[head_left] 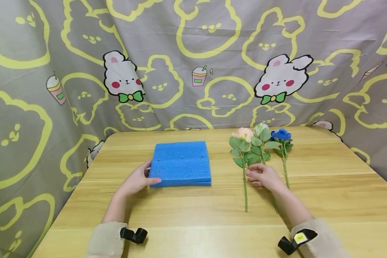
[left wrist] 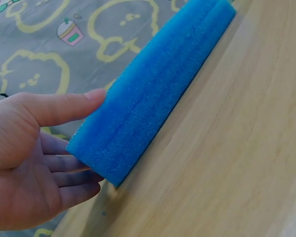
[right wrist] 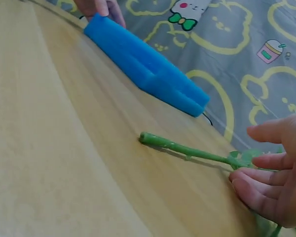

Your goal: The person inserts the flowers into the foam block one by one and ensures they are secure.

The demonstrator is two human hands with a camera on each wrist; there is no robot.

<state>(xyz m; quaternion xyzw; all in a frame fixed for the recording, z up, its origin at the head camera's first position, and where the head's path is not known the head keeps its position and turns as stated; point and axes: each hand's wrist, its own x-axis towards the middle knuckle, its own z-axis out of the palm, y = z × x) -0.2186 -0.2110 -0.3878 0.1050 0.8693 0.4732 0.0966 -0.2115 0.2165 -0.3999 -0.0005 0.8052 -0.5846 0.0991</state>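
A blue foam block lies flat on the wooden table, with a seam along its front side. My left hand holds its near left corner. In the left wrist view the thumb presses the block's edge, while the other fingers lie by its end. My right hand is beside the green stem of a peach artificial flower, fingers loosely bent. The right wrist view shows the stem close to the fingertips, with no clear grip on it. A white-green flower lies partly under the right hand and forearm.
A blue artificial flower lies at the right of the group, its stem running toward the right forearm. Behind the wooden table hangs a grey patterned curtain. Black devices are strapped at both sleeves.
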